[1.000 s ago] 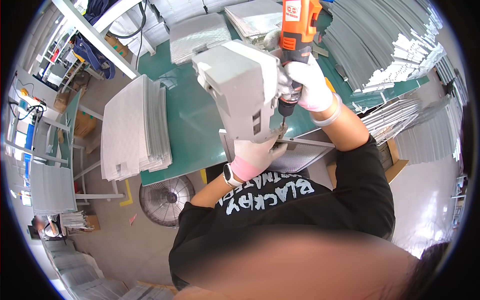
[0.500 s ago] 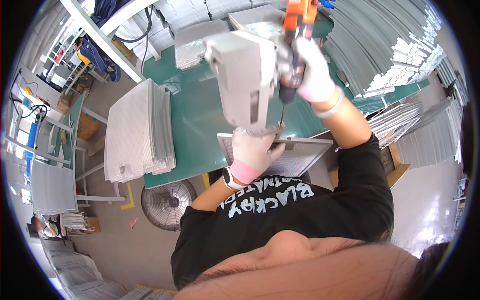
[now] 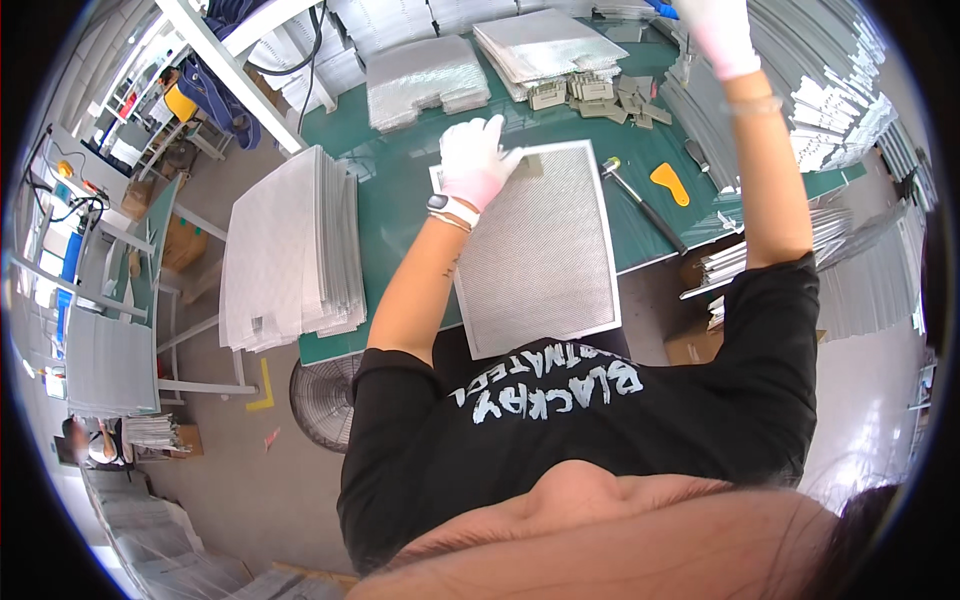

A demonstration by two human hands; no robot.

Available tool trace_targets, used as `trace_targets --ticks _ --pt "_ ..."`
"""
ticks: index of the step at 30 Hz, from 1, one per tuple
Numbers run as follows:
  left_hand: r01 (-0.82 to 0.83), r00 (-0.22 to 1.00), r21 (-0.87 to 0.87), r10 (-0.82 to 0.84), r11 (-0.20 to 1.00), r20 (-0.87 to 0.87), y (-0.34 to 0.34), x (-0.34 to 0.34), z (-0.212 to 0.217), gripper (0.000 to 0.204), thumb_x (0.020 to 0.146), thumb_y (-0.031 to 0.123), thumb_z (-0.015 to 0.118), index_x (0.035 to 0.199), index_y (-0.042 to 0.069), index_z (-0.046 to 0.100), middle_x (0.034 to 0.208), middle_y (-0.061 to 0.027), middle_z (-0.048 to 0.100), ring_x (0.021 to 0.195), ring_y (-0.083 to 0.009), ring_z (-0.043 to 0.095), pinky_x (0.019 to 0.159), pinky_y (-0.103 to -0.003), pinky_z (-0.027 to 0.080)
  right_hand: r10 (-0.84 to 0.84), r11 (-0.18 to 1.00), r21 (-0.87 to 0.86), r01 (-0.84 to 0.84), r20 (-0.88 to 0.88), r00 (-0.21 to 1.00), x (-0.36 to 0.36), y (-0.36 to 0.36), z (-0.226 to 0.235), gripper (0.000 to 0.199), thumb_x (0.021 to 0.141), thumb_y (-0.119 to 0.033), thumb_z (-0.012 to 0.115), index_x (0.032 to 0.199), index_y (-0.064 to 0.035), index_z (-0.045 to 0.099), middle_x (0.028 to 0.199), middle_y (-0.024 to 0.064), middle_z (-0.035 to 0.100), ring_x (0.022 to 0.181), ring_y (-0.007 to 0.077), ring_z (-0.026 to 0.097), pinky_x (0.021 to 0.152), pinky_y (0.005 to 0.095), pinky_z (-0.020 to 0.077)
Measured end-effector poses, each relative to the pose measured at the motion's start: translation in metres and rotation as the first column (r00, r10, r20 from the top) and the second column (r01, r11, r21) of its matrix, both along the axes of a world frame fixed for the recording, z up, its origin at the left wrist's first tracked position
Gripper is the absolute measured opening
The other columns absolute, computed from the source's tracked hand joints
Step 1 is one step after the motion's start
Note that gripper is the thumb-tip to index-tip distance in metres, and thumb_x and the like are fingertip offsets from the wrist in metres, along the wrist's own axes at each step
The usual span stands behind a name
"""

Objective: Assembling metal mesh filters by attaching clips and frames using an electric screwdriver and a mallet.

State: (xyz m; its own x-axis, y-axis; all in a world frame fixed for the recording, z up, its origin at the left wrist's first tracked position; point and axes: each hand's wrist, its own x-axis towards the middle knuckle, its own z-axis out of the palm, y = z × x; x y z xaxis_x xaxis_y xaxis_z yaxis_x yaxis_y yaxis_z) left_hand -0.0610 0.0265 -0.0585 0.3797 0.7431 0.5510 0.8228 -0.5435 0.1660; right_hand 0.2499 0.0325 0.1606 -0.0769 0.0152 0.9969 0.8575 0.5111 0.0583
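Note:
A mesh panel with a thin white frame (image 3: 538, 265) lies over the near edge of the green table, its lower end reaching my lap. My left hand (image 3: 474, 160), in a white and pink glove, is over the panel's top left corner with its fingers apart. My right hand (image 3: 718, 35), gloved alike, reaches to the far right, where the picture's upper edge cuts off its fingers. Whether it holds anything is hidden. A blue object (image 3: 661, 8) shows beside it. Right of the panel lie a hammer (image 3: 645, 208) and a yellow scraper (image 3: 670, 184).
A tall stack of mesh sheets (image 3: 290, 250) stands on the left of the green table (image 3: 395, 180). Further back are more sheets (image 3: 425, 85) and several small grey metal parts (image 3: 625, 100). Long strips (image 3: 830, 90) are piled right. A floor fan (image 3: 322, 400) stands below.
The orange and black power driver and the blurred grey box-shaped thing have left view. My right hand moved up and right. My left hand moved farther away, and the panel now lies flatter.

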Motion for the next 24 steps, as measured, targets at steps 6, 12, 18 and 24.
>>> trace_targets --ticks 6,12,18,24 --pt "0.096 0.983 0.042 -0.101 0.995 0.151 -0.066 -0.061 -0.044 0.046 0.083 0.029 0.072 0.12 0.005 0.063 0.108 -0.0139 0.065 0.107 -0.0334 0.06 0.098 -0.046 0.043 0.038 0.838 -0.525 0.152 0.334 0.942 0.003 -0.071 -0.188 0.043 0.081 -0.005 0.067 0.123 -0.0044 0.063 0.114 0.0174 0.066 0.103 0.0357 0.061 0.093 0.043 0.0479" --pt "-0.085 0.961 -0.113 0.111 0.99 0.255 -0.192 -0.124 -0.104 0.032 0.084 0.013 0.066 0.115 0.002 0.064 0.115 -0.0159 0.064 0.116 -0.0369 0.057 0.102 -0.048 0.04 -0.166 0.147 -0.907 0.395 0.371 0.914 0.043 -0.095 -0.34 0.05 0.093 -0.019 0.057 0.142 -0.0111 0.047 0.11 0.0199 0.059 0.096 0.038 0.063 0.081 0.0482 0.0522" --pt "-0.154 0.908 -0.168 0.207 0.974 0.363 -0.268 -0.125 -0.155 0.036 0.08 0.006 0.066 0.115 0.0 0.063 0.114 -0.0164 0.065 0.115 -0.0387 0.058 0.101 -0.047 0.043 -0.026 0.338 -0.94 0.048 0.041 0.999 -0.019 -0.085 -0.308 0.058 0.096 -0.016 0.054 0.15 -0.0148 0.035 0.103 0.0211 0.06 0.087 0.0413 0.064 0.076 0.0487 0.0533" --pt "-0.206 0.825 -0.304 0.332 0.93 0.457 -0.292 -0.13 -0.178 0.031 0.084 0.005 0.063 0.115 0.001 0.065 0.111 -0.0152 0.067 0.11 -0.0333 0.062 0.098 -0.042 0.047 0.039 0.253 -0.909 0.331 0.351 0.935 -0.072 -0.078 -0.281 0.059 0.096 -0.014 0.052 0.152 -0.0168 0.033 0.099 0.0191 0.059 0.08 0.0378 0.064 0.071 0.0464 0.0541"
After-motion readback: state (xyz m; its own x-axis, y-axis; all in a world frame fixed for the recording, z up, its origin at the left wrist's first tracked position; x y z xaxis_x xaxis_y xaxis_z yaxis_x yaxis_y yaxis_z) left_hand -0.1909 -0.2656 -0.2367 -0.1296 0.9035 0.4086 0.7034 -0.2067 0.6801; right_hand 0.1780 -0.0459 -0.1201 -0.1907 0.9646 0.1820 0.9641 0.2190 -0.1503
